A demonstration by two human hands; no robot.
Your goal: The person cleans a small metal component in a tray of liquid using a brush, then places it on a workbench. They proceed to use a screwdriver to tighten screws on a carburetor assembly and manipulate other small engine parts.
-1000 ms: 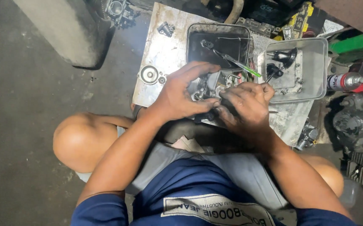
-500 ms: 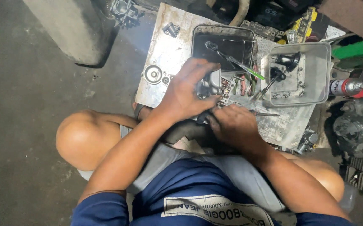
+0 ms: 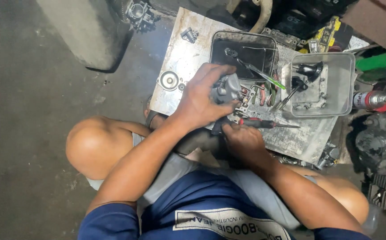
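Note:
My left hand [image 3: 202, 100] grips a grey metal carburettor body [image 3: 227, 89] and holds it over a worn metal sheet [image 3: 188, 53] on the floor. Just below it, my right hand [image 3: 242, 140] is curled close to the carburettor's underside, right beside a red-and-black-handled screwdriver [image 3: 264, 123] lying on the sheet. Whether the right hand's fingers hold a small part is hidden.
A dark tray [image 3: 244, 49] with tools and a clear plastic box [image 3: 326, 84] with small parts sit on the sheet. A round metal cap [image 3: 168, 81] lies at its left. A green bottle [image 3: 382, 62], spray can [image 3: 371, 100] and engine parts [image 3: 379, 151] crowd the right. A concrete block [image 3: 86, 31] stands upper left.
My right hand has drawn back from on top of the carburettor to below it, near my lap. The left hand keeps its grip on the carburettor. The screwdriver now lies uncovered on the sheet.

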